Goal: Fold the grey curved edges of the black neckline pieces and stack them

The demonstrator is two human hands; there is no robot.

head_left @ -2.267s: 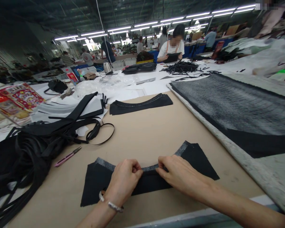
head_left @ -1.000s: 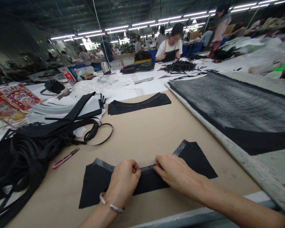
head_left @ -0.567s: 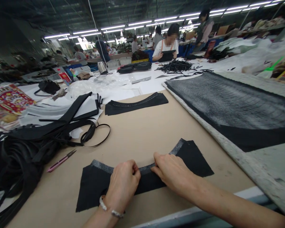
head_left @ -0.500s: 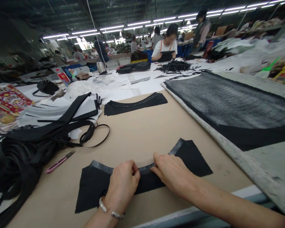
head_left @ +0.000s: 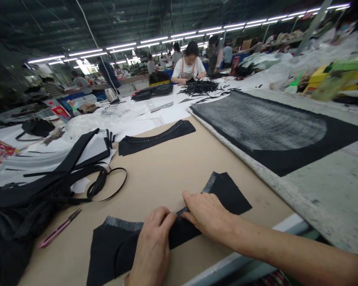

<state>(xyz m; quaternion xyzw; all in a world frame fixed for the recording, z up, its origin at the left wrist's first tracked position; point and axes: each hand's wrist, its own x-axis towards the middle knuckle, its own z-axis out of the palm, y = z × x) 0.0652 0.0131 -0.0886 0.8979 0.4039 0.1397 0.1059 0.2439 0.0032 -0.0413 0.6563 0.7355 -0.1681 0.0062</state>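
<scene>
A curved black fabric piece (head_left: 232, 194) lies on the tan tabletop, with a greyish, glue-like band along its concave upper edge. My left hand (head_left: 155, 238) is closed on this edge near the middle, thumb and fingers pressed together at the cloth. Just to the right, my right hand (head_left: 205, 210) pinches the same edge. Between them a short stretch of the edge looks dark, as if folded over. The grey band shows bare at both ends. The cloth under my left hand is slightly wrinkled.
More black curved pieces (head_left: 158, 137) lie farther back. Left are pink-handled snips (head_left: 59, 228) and a heap of black strips (head_left: 8, 222). On the right, a large grey-coated black sheet (head_left: 274, 123) lies on a pale board (head_left: 325, 206). A co-worker (head_left: 189, 65) sits across the table.
My view has swung right and tilted. My left hand has turned and pressed flatter on the cloth, and the edge between my hands now looks darker. The co-worker has lowered a black piece.
</scene>
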